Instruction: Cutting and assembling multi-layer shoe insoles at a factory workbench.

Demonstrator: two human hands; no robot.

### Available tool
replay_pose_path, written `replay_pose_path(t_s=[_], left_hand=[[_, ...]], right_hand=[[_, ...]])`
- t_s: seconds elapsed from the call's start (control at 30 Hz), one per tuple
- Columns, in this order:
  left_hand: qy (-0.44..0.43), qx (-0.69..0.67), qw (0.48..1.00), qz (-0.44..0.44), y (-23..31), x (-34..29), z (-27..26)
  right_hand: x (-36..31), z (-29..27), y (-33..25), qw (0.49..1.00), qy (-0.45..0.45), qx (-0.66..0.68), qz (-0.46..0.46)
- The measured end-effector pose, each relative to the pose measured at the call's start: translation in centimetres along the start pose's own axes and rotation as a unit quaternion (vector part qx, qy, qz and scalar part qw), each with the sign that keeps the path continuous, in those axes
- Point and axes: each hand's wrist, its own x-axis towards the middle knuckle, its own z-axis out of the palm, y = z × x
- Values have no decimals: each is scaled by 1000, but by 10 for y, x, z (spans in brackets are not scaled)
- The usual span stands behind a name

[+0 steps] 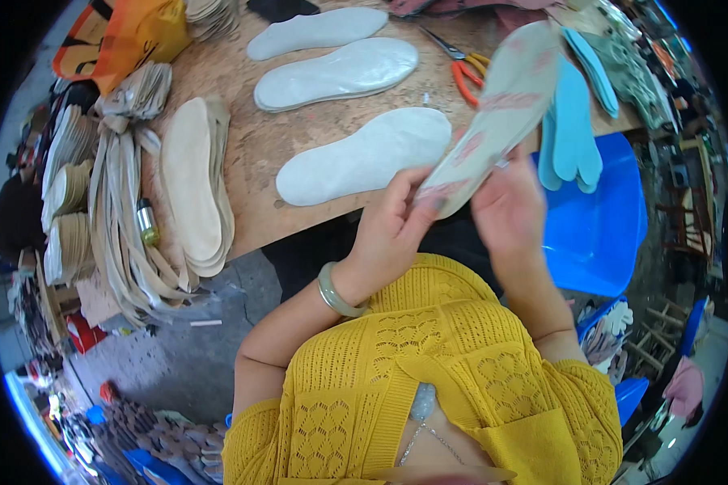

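My left hand (398, 217) grips the lower end of a pale shoe insole (505, 101) with reddish print, thumb on top. The insole is raised at a slant above the table edge. My right hand (511, 206) is at its right edge, blurred, fingers curled in; a small whitish bit shows at the fingertips, too small to name. A white insole (364, 155) lies flat on the table just beyond my left hand. Two more white insole shapes, one (336, 74) in the middle and one (317, 32) behind it, lie farther back.
Orange-handled scissors (465, 74) lie beside the raised insole. Light-blue insoles (574, 121) overhang a blue bin (598, 234) at right. Left stand beige insoles (192, 182), fabric strips (117, 214), a small bottle (147, 222) and an orange bag (133, 40) on the wooden table (255, 182).
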Motion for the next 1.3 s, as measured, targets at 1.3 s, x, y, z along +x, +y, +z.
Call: replay_pose_path(t_s=[1.3], left_hand=[[178, 521, 823, 142, -10, -65, -111]], right_hand=[[36, -21, 53, 915, 70, -393, 63]])
